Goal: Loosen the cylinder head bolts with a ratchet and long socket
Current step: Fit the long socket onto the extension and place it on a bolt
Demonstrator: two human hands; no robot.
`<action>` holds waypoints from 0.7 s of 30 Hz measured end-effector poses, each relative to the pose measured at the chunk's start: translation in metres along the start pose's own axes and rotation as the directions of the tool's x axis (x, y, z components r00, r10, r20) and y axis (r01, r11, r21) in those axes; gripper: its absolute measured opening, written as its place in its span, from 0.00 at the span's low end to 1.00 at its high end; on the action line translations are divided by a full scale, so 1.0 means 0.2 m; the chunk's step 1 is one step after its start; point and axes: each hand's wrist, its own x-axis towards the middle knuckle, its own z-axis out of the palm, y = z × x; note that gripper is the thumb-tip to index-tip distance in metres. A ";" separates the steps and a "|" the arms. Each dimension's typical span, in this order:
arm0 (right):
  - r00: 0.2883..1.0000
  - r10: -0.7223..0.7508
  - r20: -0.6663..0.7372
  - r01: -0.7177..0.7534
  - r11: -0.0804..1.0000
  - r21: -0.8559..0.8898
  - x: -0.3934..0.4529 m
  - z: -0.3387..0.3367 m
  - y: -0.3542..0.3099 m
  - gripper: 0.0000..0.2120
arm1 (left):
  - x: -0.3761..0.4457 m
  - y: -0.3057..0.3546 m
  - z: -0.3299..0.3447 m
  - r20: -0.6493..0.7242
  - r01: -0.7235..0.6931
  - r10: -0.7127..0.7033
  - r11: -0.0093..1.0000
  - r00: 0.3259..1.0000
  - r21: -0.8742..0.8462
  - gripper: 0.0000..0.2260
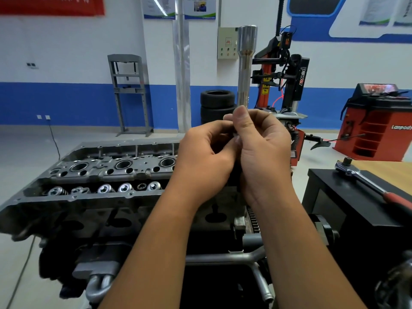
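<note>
A long silver socket [245, 65] stands upright in front of me, its wide end on top. My right hand [263, 150] grips its lower end with thumb and fingers curled round it. My left hand [205, 157] is curled against the same lower end from the left, pinching it; what its fingertips hold is hidden. Below and to the left lies the grey cylinder head [107, 175] with valve springs and round bores. The ratchet [374, 186], chrome head and red handle, lies on the black bench at the right, apart from both hands.
A black workbench [334, 197] with a wooden top stands at the right. Behind are a tyre changer [287, 81], a red wheel balancer [374, 130], stacked tyres [217, 103] and a grey press frame [129, 92]. Engine pipes [223, 257] lie under my forearms.
</note>
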 end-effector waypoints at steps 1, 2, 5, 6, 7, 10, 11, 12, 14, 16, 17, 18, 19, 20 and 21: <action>1.000 0.007 -0.011 -0.006 1.000 0.011 0.00 0.00 0.00 0.13 | 0.00 0.00 0.00 0.039 0.008 -0.007 1.000 0.999 -0.026 0.11; 1.000 0.016 -0.016 -0.015 1.000 0.022 0.01 0.01 0.00 0.13 | 0.00 0.01 0.00 0.061 0.014 -0.012 0.999 0.998 -0.037 0.11; 0.999 0.033 0.003 -0.033 0.999 0.029 0.01 0.01 0.00 0.13 | 0.00 0.01 0.01 0.001 0.007 -0.007 1.000 1.000 0.018 0.11; 0.999 0.038 0.008 -0.038 0.999 0.026 0.01 0.01 0.00 0.13 | 0.00 0.00 0.01 -0.030 0.012 -0.011 0.999 1.000 0.038 0.11; 0.999 0.038 0.009 -0.038 0.999 0.028 0.01 0.01 0.00 0.11 | 0.00 0.00 0.02 -0.050 0.023 -0.021 0.999 0.999 0.047 0.10; 1.000 0.021 0.006 -0.022 1.000 0.013 0.00 0.01 0.00 0.09 | 0.00 -0.01 0.01 -0.083 0.036 -0.031 0.997 0.996 0.062 0.09; 1.000 0.017 0.008 -0.017 1.000 0.001 0.00 0.01 0.00 0.11 | 0.00 -0.01 0.01 -0.068 0.030 -0.026 0.998 0.997 0.056 0.09; 1.000 0.016 0.011 -0.016 1.000 -0.008 0.00 0.01 0.00 0.13 | 0.00 0.00 0.00 -0.034 0.024 -0.023 0.999 0.999 0.040 0.09; 1.000 0.027 0.013 -0.027 0.999 -0.018 0.00 0.01 -0.01 0.20 | 0.00 0.01 0.00 0.037 0.022 -0.023 1.000 0.999 0.010 0.09; 0.999 0.042 0.021 -0.041 0.999 -0.001 0.00 0.01 0.00 0.18 | 0.00 0.01 0.00 0.040 0.031 -0.031 1.000 0.999 0.002 0.10; 0.998 0.053 0.028 -0.054 0.998 0.014 0.00 0.01 -0.01 0.16 | 0.00 0.01 0.00 0.018 0.036 -0.036 0.999 0.999 0.007 0.09; 0.997 0.062 0.035 -0.063 0.998 0.028 0.00 0.01 -0.01 0.14 | 0.00 0.01 0.01 -0.010 0.039 -0.038 0.999 0.999 0.020 0.09; 0.997 0.060 0.037 -0.061 0.998 0.033 0.00 0.01 -0.01 0.13 | 0.00 0.01 0.01 -0.038 0.039 -0.038 0.998 0.999 0.039 0.09; 0.998 0.047 0.034 -0.048 0.999 0.021 -0.01 0.01 -0.01 0.14 | -0.01 0.00 0.02 -0.061 0.040 -0.037 0.998 0.997 0.053 0.09; 0.999 0.031 0.036 -0.031 1.000 0.001 -0.01 0.01 -0.02 0.16 | -0.01 0.00 0.02 -0.077 0.040 -0.035 0.997 0.996 0.062 0.09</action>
